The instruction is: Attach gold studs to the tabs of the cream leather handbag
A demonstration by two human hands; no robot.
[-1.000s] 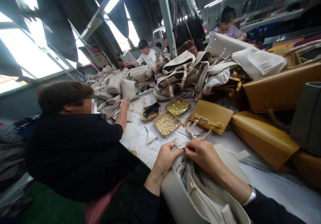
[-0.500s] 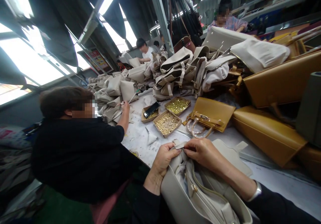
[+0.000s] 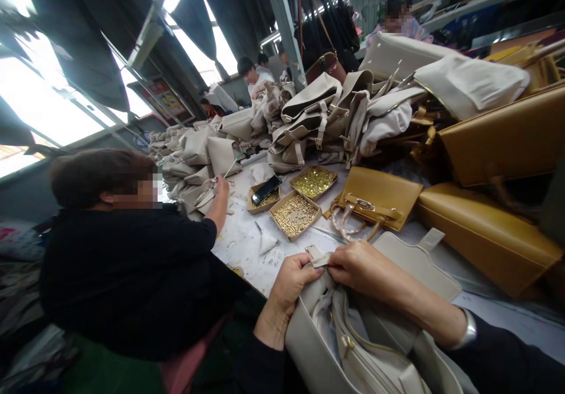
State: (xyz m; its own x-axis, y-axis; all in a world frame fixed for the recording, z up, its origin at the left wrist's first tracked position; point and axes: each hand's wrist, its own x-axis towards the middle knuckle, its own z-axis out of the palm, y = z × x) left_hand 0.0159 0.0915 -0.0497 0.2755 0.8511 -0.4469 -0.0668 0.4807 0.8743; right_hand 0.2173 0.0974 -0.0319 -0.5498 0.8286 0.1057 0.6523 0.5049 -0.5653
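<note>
A cream handbag lies against the table's near edge, its open top toward me. My left hand grips the bag's upper edge with the fingers curled. My right hand is closed too, pinching a small cream strap tab that sticks up between both hands. The bag's flap lies flat on the table behind my right hand.
A person in black sits at my left, working on cream pieces. Three trays of gold hardware, one with a phone, stand ahead. A mustard handbag and larger mustard bags lie right. Cream bags are heaped at the back, with other workers beyond.
The view has shifted slightly and the bag flap shows more. Both hands stay on the strap tab and bag edge, hardly moved.
</note>
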